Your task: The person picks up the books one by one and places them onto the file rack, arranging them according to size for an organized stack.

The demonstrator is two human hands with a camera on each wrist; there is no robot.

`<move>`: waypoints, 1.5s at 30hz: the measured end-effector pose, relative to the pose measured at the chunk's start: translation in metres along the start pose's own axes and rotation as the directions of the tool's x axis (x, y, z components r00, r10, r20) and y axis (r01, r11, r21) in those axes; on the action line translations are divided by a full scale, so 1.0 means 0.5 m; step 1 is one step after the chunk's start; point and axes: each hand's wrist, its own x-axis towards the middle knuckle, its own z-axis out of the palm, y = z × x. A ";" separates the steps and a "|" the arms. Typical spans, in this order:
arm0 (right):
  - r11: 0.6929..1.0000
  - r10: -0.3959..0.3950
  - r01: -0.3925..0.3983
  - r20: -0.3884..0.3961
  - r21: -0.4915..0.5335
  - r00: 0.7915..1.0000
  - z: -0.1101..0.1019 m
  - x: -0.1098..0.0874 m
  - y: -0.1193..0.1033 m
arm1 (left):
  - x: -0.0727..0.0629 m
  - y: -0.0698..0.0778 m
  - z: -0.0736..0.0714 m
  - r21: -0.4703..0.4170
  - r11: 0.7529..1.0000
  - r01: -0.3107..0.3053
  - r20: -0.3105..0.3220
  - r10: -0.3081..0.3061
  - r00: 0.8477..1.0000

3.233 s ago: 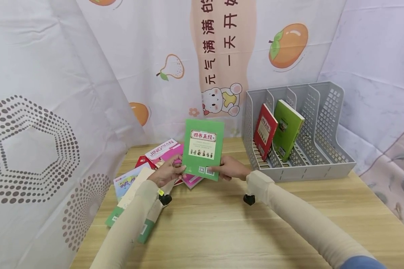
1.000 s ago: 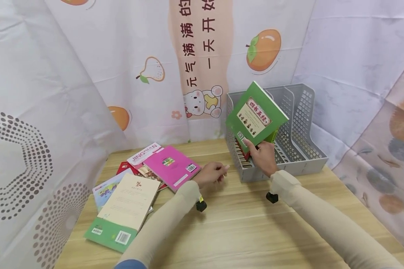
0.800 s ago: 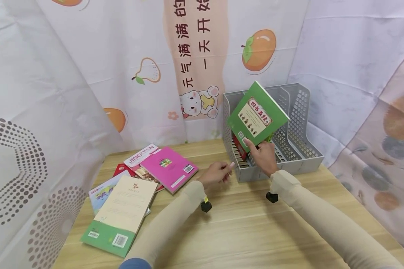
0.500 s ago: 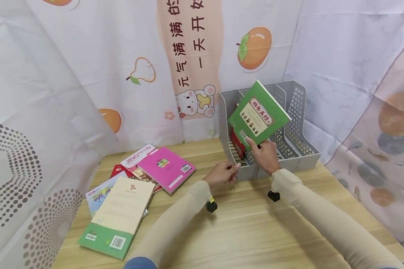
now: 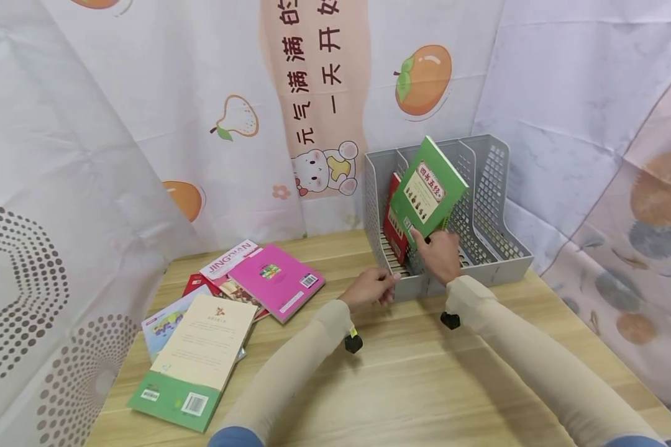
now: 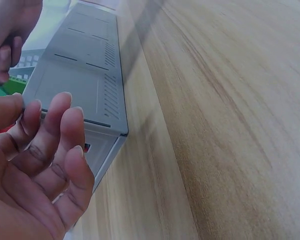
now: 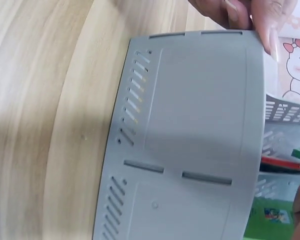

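My right hand (image 5: 440, 253) pinches the lower edge of a green book (image 5: 429, 189), thumb on the cover side facing me. The book leans at a tilt over the left part of a grey file rack (image 5: 483, 273). Just left of it, a red book (image 5: 394, 233) stands in the leftmost slot. A lighter green book (image 7: 270, 220), mostly hidden in the head view, shows inside the rack in the right wrist view. My left hand (image 5: 371, 288) holds the rack's front left corner, with thumb and index finger (image 6: 31, 117) at the rim.
On the table's left lies a loose pile: a pink book (image 5: 276, 279), a cream and green book (image 5: 204, 354), a blue picture book (image 5: 168, 320) and red ones beneath. Printed cloth (image 5: 190, 81) hangs behind the table. The rack's slots further right hold no books.
The green book has gone from both hands near the pile to my right hand at the rack, lately turning and shifting left. My left hand has moved from the book to the rack's corner.
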 end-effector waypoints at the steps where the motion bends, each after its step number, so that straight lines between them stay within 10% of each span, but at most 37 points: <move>1: 1.000 0.025 -0.024 0.024 -0.016 0.999 0.003 -0.001 -0.002 | -0.001 0.000 0.000 -0.002 1.000 0.003 0.002 -0.003 1.000; 6: 0.992 0.121 -0.116 0.167 -0.041 0.978 0.017 0.001 -0.014 | -0.002 0.001 0.004 0.017 1.000 0.011 0.011 -0.012 1.000; 17: 0.959 0.269 -0.279 0.436 -0.041 0.859 0.031 0.013 -0.022 | 0.006 0.004 0.019 0.037 0.998 0.047 0.065 -0.049 0.997; 24: 0.961 0.276 -0.243 0.355 -0.135 0.893 0.055 0.036 -0.015 | 0.004 0.012 0.022 0.034 0.996 0.080 0.068 -0.082 0.994; 45: 0.968 0.249 -0.201 0.448 -0.153 0.859 0.055 0.059 -0.046 | -0.004 0.003 -0.027 0.048 0.998 0.032 0.010 -0.032 0.999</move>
